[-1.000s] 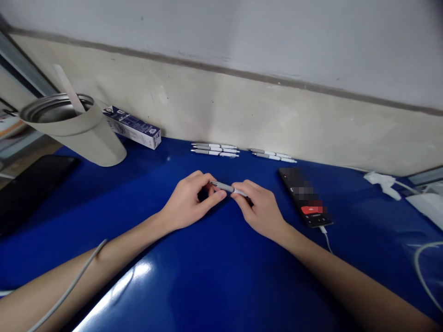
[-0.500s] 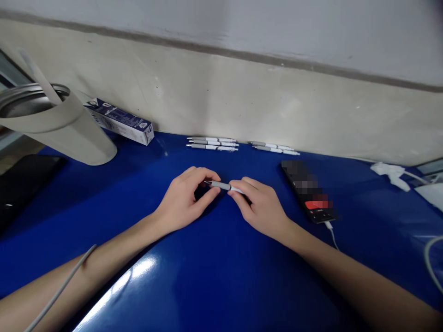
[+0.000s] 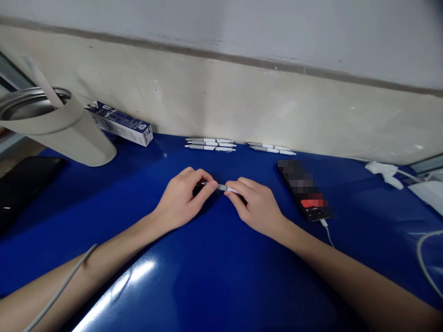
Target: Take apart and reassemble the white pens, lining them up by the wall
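Note:
A white ballpoint pen (image 3: 222,187) with a grey grip lies level between my two hands, its tip toward the left. My left hand (image 3: 188,196) pinches the grip near the tip with thumb and forefinger. On the white barrel my right hand (image 3: 258,200) is closed, hiding the pen's rear end. Beyond my hands, similar pens lie by the wall in two groups: three pens (image 3: 211,144) straight ahead and two pens (image 3: 272,148) a little to the right.
On the blue table (image 3: 214,276) a large beige tumbler (image 3: 83,133) with a straw stands left, beside a blue-and-white box (image 3: 121,123). A black object (image 3: 27,184) lies at far left. A phone (image 3: 301,189) on a white cable lies right. A cable (image 3: 62,286) crosses my left forearm.
My left thumb and forefinger have closed on the pen's grip, where they were apart around its tip before. The right hand keeps its hold on the barrel.

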The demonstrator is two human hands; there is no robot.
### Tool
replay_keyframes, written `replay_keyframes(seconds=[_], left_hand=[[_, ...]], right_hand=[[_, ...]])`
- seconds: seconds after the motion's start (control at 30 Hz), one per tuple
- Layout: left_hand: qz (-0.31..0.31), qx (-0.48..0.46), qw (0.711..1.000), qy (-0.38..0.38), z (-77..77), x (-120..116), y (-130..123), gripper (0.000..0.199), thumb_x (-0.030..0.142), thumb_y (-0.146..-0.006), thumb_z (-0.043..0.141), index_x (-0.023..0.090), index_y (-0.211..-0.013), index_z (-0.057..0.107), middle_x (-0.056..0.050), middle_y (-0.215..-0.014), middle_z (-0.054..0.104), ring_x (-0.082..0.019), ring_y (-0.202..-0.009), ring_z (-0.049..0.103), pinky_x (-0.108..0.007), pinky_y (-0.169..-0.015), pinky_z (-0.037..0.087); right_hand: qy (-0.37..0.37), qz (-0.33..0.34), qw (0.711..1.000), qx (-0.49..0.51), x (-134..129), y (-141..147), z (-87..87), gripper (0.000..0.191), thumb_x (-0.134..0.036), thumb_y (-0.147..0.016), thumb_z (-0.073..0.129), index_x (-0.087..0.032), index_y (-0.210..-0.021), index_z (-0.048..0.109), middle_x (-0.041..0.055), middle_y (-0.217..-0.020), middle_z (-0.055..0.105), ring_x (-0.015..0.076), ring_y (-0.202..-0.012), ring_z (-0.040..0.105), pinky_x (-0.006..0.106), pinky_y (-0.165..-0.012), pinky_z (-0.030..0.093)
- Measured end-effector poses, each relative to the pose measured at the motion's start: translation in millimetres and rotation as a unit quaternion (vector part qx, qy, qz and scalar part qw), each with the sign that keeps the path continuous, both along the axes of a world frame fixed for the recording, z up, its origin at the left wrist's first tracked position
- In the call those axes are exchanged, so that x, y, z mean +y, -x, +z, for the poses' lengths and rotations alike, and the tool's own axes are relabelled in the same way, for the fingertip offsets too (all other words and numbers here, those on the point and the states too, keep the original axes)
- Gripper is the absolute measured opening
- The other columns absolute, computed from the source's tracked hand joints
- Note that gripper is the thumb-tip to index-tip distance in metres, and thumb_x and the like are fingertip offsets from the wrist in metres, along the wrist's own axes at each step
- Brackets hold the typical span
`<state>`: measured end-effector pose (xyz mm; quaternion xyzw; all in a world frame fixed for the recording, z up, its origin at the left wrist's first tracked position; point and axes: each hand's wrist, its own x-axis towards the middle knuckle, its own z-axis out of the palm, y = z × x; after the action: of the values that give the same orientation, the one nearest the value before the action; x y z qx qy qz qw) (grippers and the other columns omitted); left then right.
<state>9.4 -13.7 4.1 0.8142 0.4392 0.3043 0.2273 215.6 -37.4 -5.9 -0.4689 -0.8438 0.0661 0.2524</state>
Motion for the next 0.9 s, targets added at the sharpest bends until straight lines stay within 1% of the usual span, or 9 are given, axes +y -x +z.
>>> replay_keyframes(seconds=[0.07,0.1,0.2,0.3,0.4,0.5,0.57,0.7,0.9], left_hand=[[-0.004,0.013,1.000,-0.002,0.0,0.9,-0.1,0.027,0.035,-0.095,0.045,0.019,-0.081,0.061,-0.001,-0.072,0.059,-0.016,-0.072,0.054,-0.028,-0.062,0.040],[-0.015,0.015,1.000,-0.010,0.1,1.3,-0.1,0.027,0.034,-0.096,0.044,0.019,-0.082,0.061,-0.001,-0.072,0.060,-0.016,-0.073,0.053,-0.028,-0.064,0.040],[-0.046,-0.002,0.998,-0.034,0.7,1.3,0.4,0.018,0.029,-0.095,0.047,0.019,-0.092,0.061,-0.002,-0.086,0.063,-0.016,-0.080,0.053,-0.028,-0.071,0.042],[-0.034,-0.013,0.999,-0.028,1.3,0.1,0.3,0.015,0.029,-0.094,0.049,0.019,-0.098,0.060,-0.002,-0.091,0.062,-0.015,-0.083,0.054,-0.027,-0.072,0.042],[-0.012,0.007,1.000,-0.012,0.4,0.3,-0.4,0.021,0.031,-0.096,0.046,0.018,-0.092,0.061,-0.001,-0.083,0.062,-0.016,-0.080,0.053,-0.028,-0.071,0.041],[-0.030,0.044,0.999,-0.010,-1.9,2.5,-0.5,0.029,0.033,-0.097,0.043,0.016,-0.082,0.061,-0.001,-0.073,0.059,-0.016,-0.075,0.050,-0.029,-0.068,0.039],[-0.048,0.050,0.997,-0.022,-3.4,3.6,0.3,0.030,0.032,-0.097,0.043,0.015,-0.081,0.061,-0.002,-0.072,0.058,-0.016,-0.074,0.049,-0.028,-0.067,0.038],[-0.069,0.040,0.994,-0.074,-4.9,2.9,2.6,0.026,0.030,-0.097,0.045,0.015,-0.082,0.061,-0.001,-0.071,0.058,-0.015,-0.072,0.046,-0.028,-0.067,0.038],[-0.084,0.041,0.989,-0.119,-5.9,2.4,3.5,0.023,0.029,-0.096,0.047,0.015,-0.085,0.061,-0.002,-0.077,0.061,-0.015,-0.073,0.045,-0.028,-0.069,0.039]], right_hand=[[-0.001,0.000,1.000,-0.003,-0.3,-0.1,-0.2,0.023,-0.027,-0.097,0.041,-0.019,-0.099,0.062,0.0028,-0.079,0.060,0.0139,-0.070,0.053,0.027,-0.064,0.039],[-0.002,0.000,1.000,-0.004,-0.3,-0.2,-0.3,0.023,-0.027,-0.097,0.041,-0.019,-0.099,0.062,0.0028,-0.079,0.060,0.0138,-0.070,0.052,0.027,-0.064,0.039],[-0.006,-0.002,1.000,-0.008,0.0,-0.6,-1.0,0.024,-0.027,-0.097,0.041,-0.018,-0.099,0.063,0.0027,-0.078,0.059,0.0138,-0.070,0.052,0.027,-0.063,0.038],[-0.010,-0.003,1.000,-0.009,0.6,-0.8,-2.2,0.024,-0.027,-0.097,0.040,-0.018,-0.101,0.062,0.0027,-0.078,0.060,0.0137,-0.070,0.052,0.026,-0.063,0.038],[-0.016,0.000,1.000,-0.004,0.7,-0.9,-3.5,0.024,-0.028,-0.097,0.040,-0.019,-0.102,0.062,0.0036,-0.082,0.062,0.0139,-0.071,0.054,0.026,-0.065,0.039],[-0.017,0.002,1.000,-0.012,0.0,-1.0,-3.2,0.025,-0.028,-0.098,0.039,-0.019,-0.099,0.062,0.0037,-0.081,0.062,0.0139,-0.072,0.053,0.026,-0.066,0.039],[-0.008,0.003,1.000,-0.020,-0.8,-1.1,-2.0,0.026,-0.028,-0.098,0.039,-0.018,-0.097,0.063,0.0028,-0.078,0.061,0.0135,-0.070,0.052,0.025,-0.064,0.038],[0.027,0.017,0.999,-0.009,-1.7,-2.2,0.6,0.027,-0.029,-0.098,0.039,-0.018,-0.097,0.063,0.0009,-0.076,0.060,0.0117,-0.066,0.052,0.024,-0.062,0.036],[0.056,0.027,0.998,0.027,-1.1,-3.3,1.9,0.024,-0.029,-0.097,0.041,-0.019,-0.098,0.063,0.0002,-0.083,0.064,0.0112,-0.070,0.055,0.024,-0.065,0.038]])
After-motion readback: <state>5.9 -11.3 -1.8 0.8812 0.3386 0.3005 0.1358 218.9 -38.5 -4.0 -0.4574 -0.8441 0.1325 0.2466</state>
